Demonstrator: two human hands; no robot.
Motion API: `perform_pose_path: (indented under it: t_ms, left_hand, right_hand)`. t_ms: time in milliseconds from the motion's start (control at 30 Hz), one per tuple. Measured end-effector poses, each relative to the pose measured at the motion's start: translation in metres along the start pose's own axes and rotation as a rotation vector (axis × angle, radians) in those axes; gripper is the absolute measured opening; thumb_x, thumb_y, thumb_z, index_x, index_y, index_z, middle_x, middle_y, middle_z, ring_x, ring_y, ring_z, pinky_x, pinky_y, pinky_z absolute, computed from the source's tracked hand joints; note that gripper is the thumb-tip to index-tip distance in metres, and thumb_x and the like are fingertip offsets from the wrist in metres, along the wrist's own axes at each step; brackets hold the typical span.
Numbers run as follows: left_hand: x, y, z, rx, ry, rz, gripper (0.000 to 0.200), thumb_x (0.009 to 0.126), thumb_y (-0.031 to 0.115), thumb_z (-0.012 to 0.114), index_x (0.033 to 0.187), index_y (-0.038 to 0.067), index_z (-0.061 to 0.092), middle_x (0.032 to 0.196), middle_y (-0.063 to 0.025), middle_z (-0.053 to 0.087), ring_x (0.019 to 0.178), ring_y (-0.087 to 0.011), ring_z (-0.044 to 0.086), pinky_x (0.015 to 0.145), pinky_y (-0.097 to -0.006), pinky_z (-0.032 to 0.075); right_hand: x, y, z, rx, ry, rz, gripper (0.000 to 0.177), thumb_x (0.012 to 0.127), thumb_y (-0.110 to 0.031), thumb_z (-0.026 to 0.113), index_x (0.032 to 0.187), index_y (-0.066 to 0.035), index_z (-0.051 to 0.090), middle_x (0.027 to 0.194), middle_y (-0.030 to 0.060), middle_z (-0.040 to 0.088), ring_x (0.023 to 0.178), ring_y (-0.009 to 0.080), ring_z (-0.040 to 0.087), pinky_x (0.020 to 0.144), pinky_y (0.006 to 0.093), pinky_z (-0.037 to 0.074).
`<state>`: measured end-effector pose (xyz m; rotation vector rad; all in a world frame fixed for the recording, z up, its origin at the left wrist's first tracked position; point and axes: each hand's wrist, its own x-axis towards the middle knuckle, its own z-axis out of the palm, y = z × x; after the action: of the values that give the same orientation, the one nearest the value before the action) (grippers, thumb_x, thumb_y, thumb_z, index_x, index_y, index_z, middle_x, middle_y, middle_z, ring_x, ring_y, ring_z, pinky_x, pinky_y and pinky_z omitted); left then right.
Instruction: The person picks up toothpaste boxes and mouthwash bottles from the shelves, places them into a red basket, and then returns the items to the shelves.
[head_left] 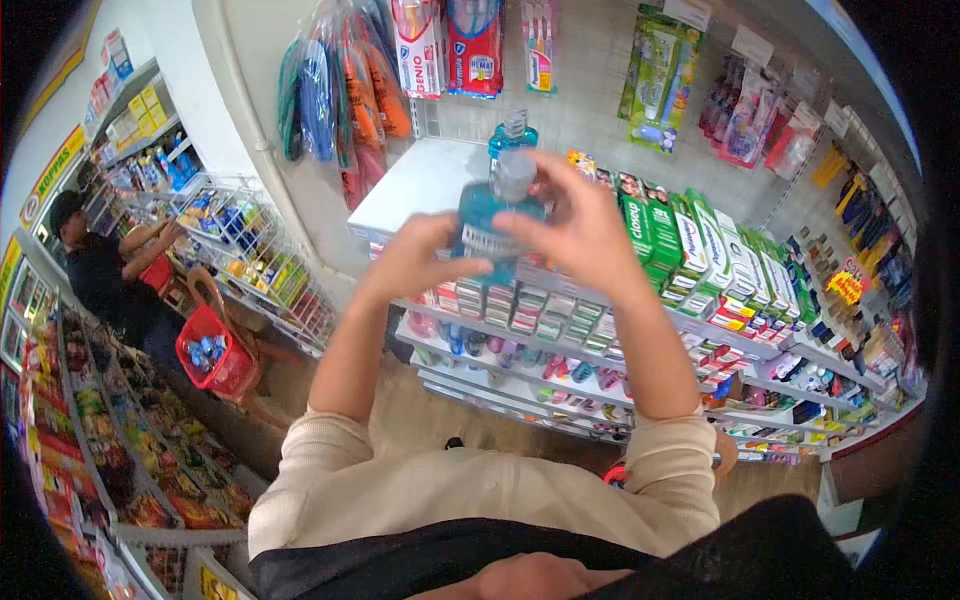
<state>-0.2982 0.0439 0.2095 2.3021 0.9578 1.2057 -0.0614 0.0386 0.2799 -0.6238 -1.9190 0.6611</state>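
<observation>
A teal mouthwash bottle (487, 232) with a clear cap is held up in front of me, slightly blurred. My left hand (418, 258) is closed around its left side, thumb across the front low on the label. From the other side, my right hand (580, 228) grips the bottle near its shoulder, with fingers close to the cap. Right behind it, a second teal bottle (513, 135) stands on the white shelf top (410, 185). Green and white toothpaste boxes (690, 240) are stacked to the right of my right hand.
Toothbrush packs (540, 45) and bagged sandals (360, 85) hang on the wall. Lower shelves (520, 385) hold small bottles and boxes. At left, a person (100, 260) in dark clothes reaches toward a wire rack (250, 250); a red basket (215, 350) stands nearby.
</observation>
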Motion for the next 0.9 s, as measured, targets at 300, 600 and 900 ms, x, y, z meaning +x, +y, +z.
perform_pose_path:
  t_ms: [300,600,900]
  left_hand:
    - [0.086,-0.08,-0.017,-0.207,-0.075,-0.087,0.043,0.077,0.027,0.082,0.105,-0.003,0.069,0.089,-0.0126,0.071,0.076,-0.0143,0.064,0.068,-0.0305,0.051]
    - [0.119,-0.114,-0.001,-0.072,-0.257,-0.099,0.038,0.077,0.015,0.082,0.108,-0.003,0.07,0.097,-0.0143,0.073,0.088,-0.0177,0.067,0.082,-0.033,0.052]
    - [0.112,-0.129,0.01,-0.22,-0.288,-0.144,0.036,0.077,0.014,0.082,0.107,-0.002,0.07,0.094,-0.012,0.074,0.083,-0.0156,0.066,0.079,-0.0328,0.053]
  right_hand:
    - [0.093,0.047,-0.004,-0.412,-0.021,0.025,0.054,0.075,-0.026,0.083,0.117,0.003,0.064,0.098,0.007,0.067,0.087,0.0147,0.059,0.079,0.0307,0.05]
    - [0.107,0.1,-0.024,-0.498,-0.134,0.189,0.049,0.073,-0.015,0.084,0.115,0.004,0.066,0.096,0.0089,0.07,0.086,0.0142,0.062,0.078,0.0302,0.052]
    - [0.101,0.112,-0.023,-0.381,-0.138,0.219,0.043,0.071,-0.016,0.083,0.108,0.003,0.07,0.096,0.0178,0.073,0.087,0.0248,0.071,0.079,0.0357,0.055]
